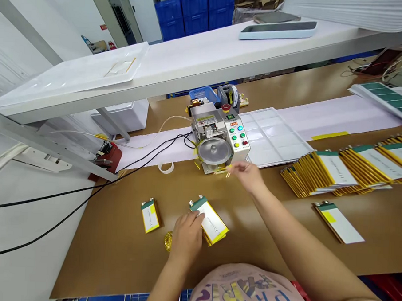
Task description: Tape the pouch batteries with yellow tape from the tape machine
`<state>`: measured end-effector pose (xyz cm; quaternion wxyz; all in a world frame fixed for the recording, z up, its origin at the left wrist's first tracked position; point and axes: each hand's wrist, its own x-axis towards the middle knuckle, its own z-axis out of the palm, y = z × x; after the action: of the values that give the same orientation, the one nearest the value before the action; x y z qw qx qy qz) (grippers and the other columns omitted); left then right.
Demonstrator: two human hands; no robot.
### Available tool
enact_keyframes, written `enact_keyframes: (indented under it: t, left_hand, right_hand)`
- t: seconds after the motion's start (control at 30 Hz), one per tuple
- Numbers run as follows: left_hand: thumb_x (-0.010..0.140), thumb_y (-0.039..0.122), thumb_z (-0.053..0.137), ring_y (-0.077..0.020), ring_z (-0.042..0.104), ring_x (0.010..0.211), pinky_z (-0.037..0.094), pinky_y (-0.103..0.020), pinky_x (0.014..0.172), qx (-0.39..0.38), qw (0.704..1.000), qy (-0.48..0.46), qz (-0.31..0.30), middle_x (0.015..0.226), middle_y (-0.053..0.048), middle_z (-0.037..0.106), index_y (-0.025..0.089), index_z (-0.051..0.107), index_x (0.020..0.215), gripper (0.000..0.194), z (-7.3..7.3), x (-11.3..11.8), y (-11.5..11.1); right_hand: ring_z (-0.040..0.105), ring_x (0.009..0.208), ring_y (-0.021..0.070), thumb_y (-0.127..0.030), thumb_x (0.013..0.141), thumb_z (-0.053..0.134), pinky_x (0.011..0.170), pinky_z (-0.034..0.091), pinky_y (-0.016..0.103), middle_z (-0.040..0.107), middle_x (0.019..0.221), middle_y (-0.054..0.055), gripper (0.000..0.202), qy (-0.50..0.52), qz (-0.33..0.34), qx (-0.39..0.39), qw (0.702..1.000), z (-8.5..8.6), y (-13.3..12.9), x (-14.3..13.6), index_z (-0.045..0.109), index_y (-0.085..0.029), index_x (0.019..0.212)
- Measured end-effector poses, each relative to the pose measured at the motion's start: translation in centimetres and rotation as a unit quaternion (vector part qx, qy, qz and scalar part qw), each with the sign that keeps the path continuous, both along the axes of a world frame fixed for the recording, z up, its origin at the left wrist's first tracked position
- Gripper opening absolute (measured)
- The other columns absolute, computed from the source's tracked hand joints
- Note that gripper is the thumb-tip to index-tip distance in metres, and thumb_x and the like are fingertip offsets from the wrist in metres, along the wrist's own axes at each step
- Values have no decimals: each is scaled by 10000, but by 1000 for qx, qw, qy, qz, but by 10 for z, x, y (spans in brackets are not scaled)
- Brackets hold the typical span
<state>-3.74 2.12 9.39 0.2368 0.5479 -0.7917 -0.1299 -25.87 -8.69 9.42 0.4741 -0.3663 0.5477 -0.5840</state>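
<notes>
We see both of our arms bare from the wrists up past the elbows, with no sleeves, gloves, watch or rings showing on the left hand (185, 236) or the right hand (249, 175). At the bottom edge we wear a pale pink top (248, 290) printed with large letters in lilac and yellow, read upside down from here.

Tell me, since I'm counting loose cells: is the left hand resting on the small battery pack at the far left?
No, the left hand rests on the larger battery pack at centre; the small battery pack lies untouched beside it.
</notes>
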Motion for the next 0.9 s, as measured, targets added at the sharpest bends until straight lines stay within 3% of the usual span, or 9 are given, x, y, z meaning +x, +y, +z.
enact_keyframes:
  t: [0.07,0.1,0.2,0.3,0.47,0.67,0.8,0.9]
  left_hand:
    - [745,278,503,-232,548,840,409,-351,734,14,992,50,112,893,-74,610,230,564,883,159,-7,-9,5]
    - [721,354,536,-229,545,804,411,-343,695,35,981,73,178,868,-73,593,217,531,874,206,-11,-13,6]
    - [615,505,602,-199,536,690,401,-311,608,147,934,136,295,771,-39,550,207,431,861,423,-21,-21,2]
    - [566,551,619,-169,519,613,390,-288,577,207,909,176,315,650,11,508,213,392,805,472,-30,-24,-3]
    - [535,545,647,-128,482,548,374,-258,535,199,901,217,319,608,31,482,208,403,729,459,-37,-24,-5]
    - [537,488,680,-94,457,529,381,-232,517,195,880,279,331,603,43,466,195,415,706,430,-46,-25,-5]
    - [494,425,729,-78,459,509,388,-215,506,206,844,368,332,589,48,474,183,422,685,435,-47,-28,-6]
    - [465,398,751,-75,474,511,398,-210,511,209,817,423,333,590,46,486,179,428,683,447,-42,-31,-6]
  right_hand:
    - [448,510,100,-339,451,748,536,345,253,542,518,-30,260,-13,151,59,987,-4,18,13,580,-175,563]
    - [450,507,98,-339,456,746,536,342,253,544,515,-31,258,-21,199,83,976,-9,24,18,584,-172,567]
    - [453,517,87,-325,487,733,547,335,242,548,524,-39,237,-26,242,105,964,-25,35,25,589,-166,586]
    - [450,526,80,-298,484,734,560,334,236,543,522,-48,230,-31,240,108,964,-35,36,26,582,-161,588]
    - [448,524,84,-312,503,718,555,331,239,539,514,-46,227,-27,236,98,966,-35,38,29,577,-158,592]
    - [443,491,76,-310,433,746,516,347,230,525,490,-46,269,-56,197,113,972,-35,42,37,531,-162,499]
    - [498,464,105,-376,420,754,448,361,233,513,498,-36,347,-137,160,172,962,-41,50,48,495,-180,542]
    - [509,481,110,-448,457,727,454,391,243,501,533,-38,383,-155,116,168,967,-45,57,59,471,-197,591]
